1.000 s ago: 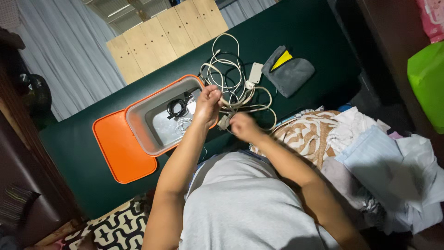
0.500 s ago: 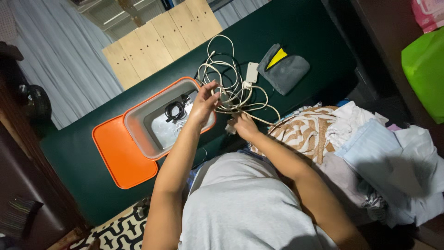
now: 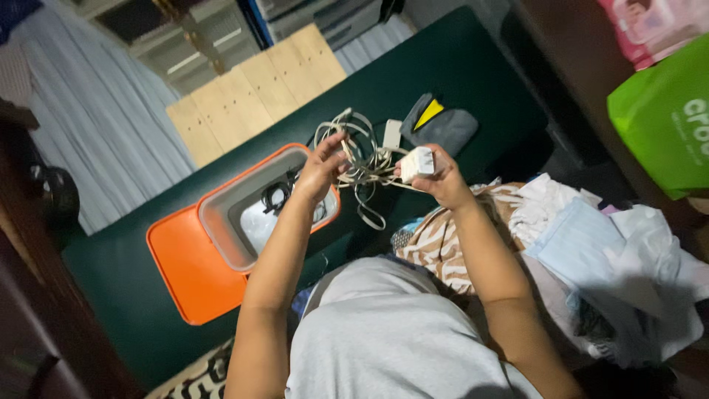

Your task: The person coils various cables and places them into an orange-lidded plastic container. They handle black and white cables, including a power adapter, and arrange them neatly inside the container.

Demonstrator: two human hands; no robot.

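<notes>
My left hand (image 3: pixel 322 168) pinches a strand of a tangled bundle of white cables (image 3: pixel 363 157) lifted just above the dark green table (image 3: pixel 458 70). My right hand (image 3: pixel 442 177) grips a white charger block (image 3: pixel 417 162) joined to that bundle. Under my left hand stands an open grey box with an orange rim (image 3: pixel 221 229), holding a coiled black cable (image 3: pixel 278 195). Its orange lid (image 3: pixel 193 275) lies flat beside it on the left.
A grey pouch with a yellow tab (image 3: pixel 440 125) and a second white adapter (image 3: pixel 392 133) lie beyond the cables. A pile of clothes (image 3: pixel 591 251) sits to my right, with a green bag (image 3: pixel 665 118) further right. Pale wooden panels (image 3: pixel 255 92) stand behind the table.
Both hands have risen off the table. My right hand has lifted the charger block up and to the right, pulling the cable bundle up with it.
</notes>
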